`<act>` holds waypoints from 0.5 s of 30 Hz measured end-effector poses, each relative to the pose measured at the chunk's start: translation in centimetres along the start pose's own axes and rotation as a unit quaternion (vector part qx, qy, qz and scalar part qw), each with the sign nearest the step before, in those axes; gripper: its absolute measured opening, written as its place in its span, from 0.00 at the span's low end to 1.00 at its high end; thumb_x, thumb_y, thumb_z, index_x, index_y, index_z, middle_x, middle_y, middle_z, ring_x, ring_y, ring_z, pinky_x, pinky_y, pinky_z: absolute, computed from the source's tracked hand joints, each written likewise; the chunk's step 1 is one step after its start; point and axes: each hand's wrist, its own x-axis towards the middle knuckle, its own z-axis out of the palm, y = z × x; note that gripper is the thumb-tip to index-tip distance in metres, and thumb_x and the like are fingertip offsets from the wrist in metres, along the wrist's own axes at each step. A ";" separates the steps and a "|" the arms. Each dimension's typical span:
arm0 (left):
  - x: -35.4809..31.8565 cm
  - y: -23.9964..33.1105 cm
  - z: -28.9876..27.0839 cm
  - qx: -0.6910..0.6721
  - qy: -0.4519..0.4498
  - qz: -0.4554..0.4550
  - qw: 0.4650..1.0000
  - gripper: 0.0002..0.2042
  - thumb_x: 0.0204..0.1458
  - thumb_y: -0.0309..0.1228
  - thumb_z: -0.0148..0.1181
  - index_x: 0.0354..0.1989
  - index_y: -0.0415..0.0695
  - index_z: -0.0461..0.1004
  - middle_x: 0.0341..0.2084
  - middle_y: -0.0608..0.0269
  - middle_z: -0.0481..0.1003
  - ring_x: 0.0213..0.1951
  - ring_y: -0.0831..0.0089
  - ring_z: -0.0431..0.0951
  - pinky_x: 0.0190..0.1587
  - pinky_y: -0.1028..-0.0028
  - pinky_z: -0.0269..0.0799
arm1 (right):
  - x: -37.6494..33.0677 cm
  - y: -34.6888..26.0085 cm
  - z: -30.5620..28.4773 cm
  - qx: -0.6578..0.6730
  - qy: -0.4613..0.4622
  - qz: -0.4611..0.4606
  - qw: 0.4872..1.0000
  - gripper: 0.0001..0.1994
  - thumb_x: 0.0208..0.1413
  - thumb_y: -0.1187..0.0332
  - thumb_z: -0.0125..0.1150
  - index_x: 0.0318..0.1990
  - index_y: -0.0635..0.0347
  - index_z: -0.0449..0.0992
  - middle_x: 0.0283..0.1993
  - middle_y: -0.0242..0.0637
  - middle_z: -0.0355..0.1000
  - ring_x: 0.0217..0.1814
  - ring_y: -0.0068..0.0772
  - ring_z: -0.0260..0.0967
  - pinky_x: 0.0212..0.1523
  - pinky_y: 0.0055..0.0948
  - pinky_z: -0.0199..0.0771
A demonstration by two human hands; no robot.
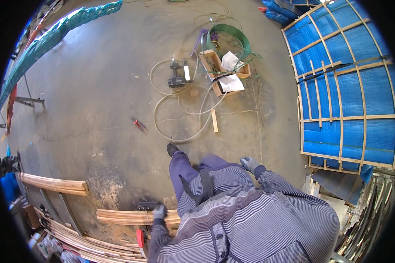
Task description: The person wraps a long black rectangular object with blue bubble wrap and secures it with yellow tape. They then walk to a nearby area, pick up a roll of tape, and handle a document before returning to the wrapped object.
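My left hand (160,212), in a grey glove, is low at my left side over a bundle of wooden strips (123,216). Just beyond it, along the bundle's edge, lies a short dark bar-like object (148,205); whether my fingers touch either is too small and blurred to tell. My right hand (249,164), also gloved in grey, hangs by my right hip above the floor. Its fingers look loosely apart, with nothing visible in them. A red, rounded part (140,238) stands beside my left forearm.
On the concrete floor ahead lie red-handled pliers (138,124), a looped clear hose (156,116), a black cordless tool (177,79), open cardboard boxes (213,59) and green strapping (241,37). A wood-framed blue sheet stack (351,96) stands right; more wooden strips (52,183) lie left.
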 end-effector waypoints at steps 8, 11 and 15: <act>21.4 26.8 -20.1 -0.056 0.099 0.070 0.991 0.21 0.59 0.37 0.69 0.56 0.37 0.79 0.36 0.57 0.83 0.32 0.72 0.82 0.34 0.73 0.77 | 0.3 -2.6 -0.2 -0.046 0.118 -0.008 0.992 0.23 0.63 0.46 0.59 0.52 0.52 0.84 0.49 0.50 0.82 0.54 0.53 0.80 0.54 0.42 0.77; 26.5 33.8 -21.8 0.127 0.137 0.212 0.959 0.25 0.61 0.39 0.69 0.61 0.36 0.76 0.38 0.61 0.83 0.30 0.76 0.78 0.31 0.74 0.74 | 2.6 -3.8 -1.8 -0.006 0.145 0.023 0.989 0.21 0.63 0.48 0.59 0.52 0.52 0.84 0.50 0.50 0.81 0.55 0.53 0.79 0.55 0.42 0.77; 28.7 38.4 -18.1 -0.016 0.062 0.128 0.990 0.22 0.59 0.35 0.69 0.58 0.34 0.78 0.47 0.49 0.83 0.45 0.66 0.83 0.52 0.70 0.77 | 8.9 -2.2 -6.3 0.048 0.160 0.050 0.985 0.21 0.63 0.50 0.61 0.50 0.56 0.84 0.48 0.49 0.83 0.53 0.49 0.81 0.54 0.41 0.78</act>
